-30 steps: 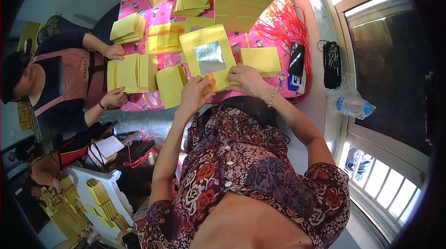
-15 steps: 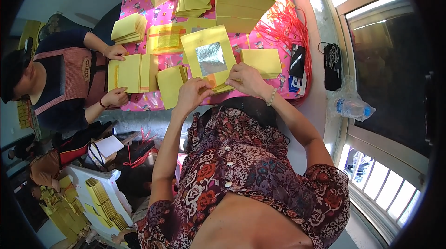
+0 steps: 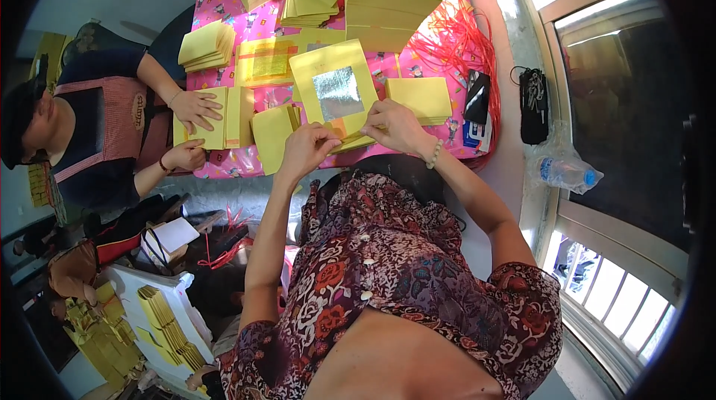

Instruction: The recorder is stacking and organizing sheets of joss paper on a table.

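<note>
A yellow paper sheet [image 3: 309,72] with a silver foil square in its middle lies tilted on the table in front of me. My left hand [image 3: 307,148] pinches its near edge, thumb and fingers pressed together. Close by on the right, my right hand [image 3: 393,126] is closed on the same edge, with a beaded bracelet at the wrist. Under my fingers more yellow layers show, but how many I cannot tell. Folded yellow papers [image 3: 273,137] rest just left of my left hand. Beyond my right hand is a folded yellow bundle [image 3: 419,96].
A tall yellow paper stack [image 3: 391,12] stands at the back on the pink patterned tablecloth [image 3: 224,8]. Red strings [image 3: 466,38] and a black phone-like object [image 3: 477,98] lie on the right. A co-worker's hand [image 3: 198,110] rests on a yellow stack [image 3: 237,118] at left. A plastic bottle [image 3: 570,175] sits by the window.
The co-worker's upper hand has moved from the stack's far edge to lie spread on top of it. My two hands have hardly shifted, still pinching the sheet's near edge.
</note>
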A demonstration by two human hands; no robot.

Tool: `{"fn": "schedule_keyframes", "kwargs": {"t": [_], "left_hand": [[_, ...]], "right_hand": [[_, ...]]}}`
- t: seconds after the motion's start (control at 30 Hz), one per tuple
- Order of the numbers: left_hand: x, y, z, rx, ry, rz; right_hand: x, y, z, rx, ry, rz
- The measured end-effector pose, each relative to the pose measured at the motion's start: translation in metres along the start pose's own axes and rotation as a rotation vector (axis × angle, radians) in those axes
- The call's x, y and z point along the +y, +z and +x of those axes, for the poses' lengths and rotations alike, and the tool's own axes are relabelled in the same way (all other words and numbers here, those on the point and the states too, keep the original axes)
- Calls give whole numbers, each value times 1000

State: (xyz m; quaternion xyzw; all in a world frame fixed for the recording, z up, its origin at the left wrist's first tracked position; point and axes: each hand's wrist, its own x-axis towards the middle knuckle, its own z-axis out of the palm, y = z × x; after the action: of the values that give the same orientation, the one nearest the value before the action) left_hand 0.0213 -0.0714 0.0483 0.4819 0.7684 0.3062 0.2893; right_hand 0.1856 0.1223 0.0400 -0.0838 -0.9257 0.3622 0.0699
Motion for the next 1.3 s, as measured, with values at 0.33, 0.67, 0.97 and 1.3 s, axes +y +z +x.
{"fn": "schedule_keyframes", "kwargs": {"t": [0.33, 0.67, 0.97, 1.3], "left_hand": [[-3, -1, 3, 2, -9, -1], [-1, 1, 2, 83, 10, 59], [11, -30, 2, 298, 353, -21], [17, -34, 40, 433, 239, -693]], "right_hand": [[1, 2, 3, 2, -4, -8], [-8, 1, 4, 72, -147, -127], [-21, -44, 10, 135, -159, -28], [-37, -68, 44, 384, 40, 651]]}}
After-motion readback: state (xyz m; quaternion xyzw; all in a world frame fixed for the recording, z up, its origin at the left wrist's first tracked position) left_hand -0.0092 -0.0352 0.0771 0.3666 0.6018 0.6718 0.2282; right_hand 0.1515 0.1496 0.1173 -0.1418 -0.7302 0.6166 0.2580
